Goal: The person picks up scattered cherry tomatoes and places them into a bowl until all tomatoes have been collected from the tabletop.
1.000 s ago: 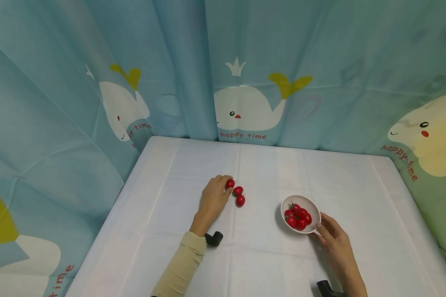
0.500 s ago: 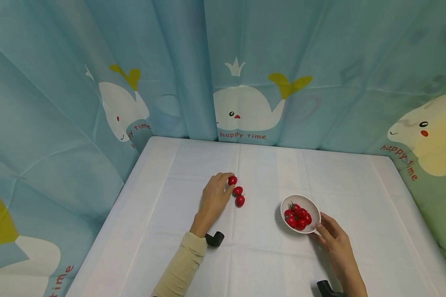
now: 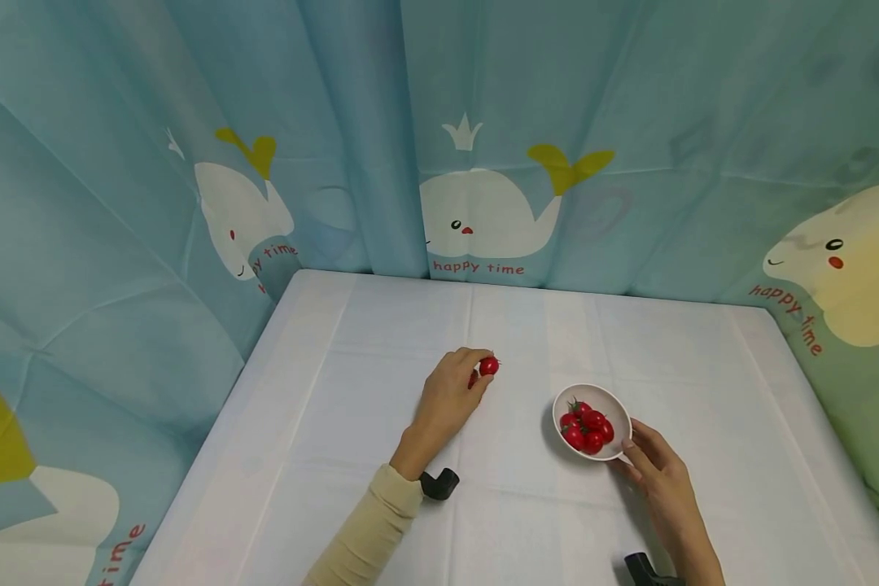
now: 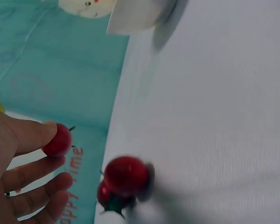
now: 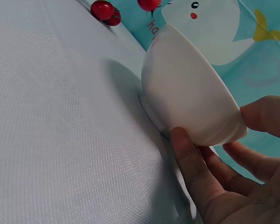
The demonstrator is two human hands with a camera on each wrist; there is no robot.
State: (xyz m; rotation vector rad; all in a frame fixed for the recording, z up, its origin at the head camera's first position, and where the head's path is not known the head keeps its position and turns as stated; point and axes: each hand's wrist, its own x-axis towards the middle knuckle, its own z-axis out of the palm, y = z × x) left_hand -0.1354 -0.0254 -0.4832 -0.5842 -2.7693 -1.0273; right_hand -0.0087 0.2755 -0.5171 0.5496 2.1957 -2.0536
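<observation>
A cherry tomato point(image 3: 489, 366) is pinched between the thumb and fingers of my left hand point(image 3: 450, 395), raised over the cloth. In the left wrist view the held cherry tomato point(image 4: 59, 141) shows its green stem end. Two more cherry tomatoes point(image 4: 126, 176) lie together on the table just beyond that hand; in the head view it largely covers them. My right hand point(image 3: 659, 476) holds the rim and side of a white bowl point(image 5: 186, 88), thumb at the rim and fingers beneath. Several cherry tomatoes point(image 3: 592, 425) are heaped inside this bowl.
A white cloth covers the table point(image 3: 527, 521). Blue-green curtains point(image 3: 352, 122) printed with whales stand behind and to the left. A black camera mount point(image 3: 439, 484) juts from the left wrist, another point(image 3: 648, 570) from the right.
My left hand has lifted a cherry tomato off the table and moved to the right with it, over the other two. The right hand and the bowl have stayed in place.
</observation>
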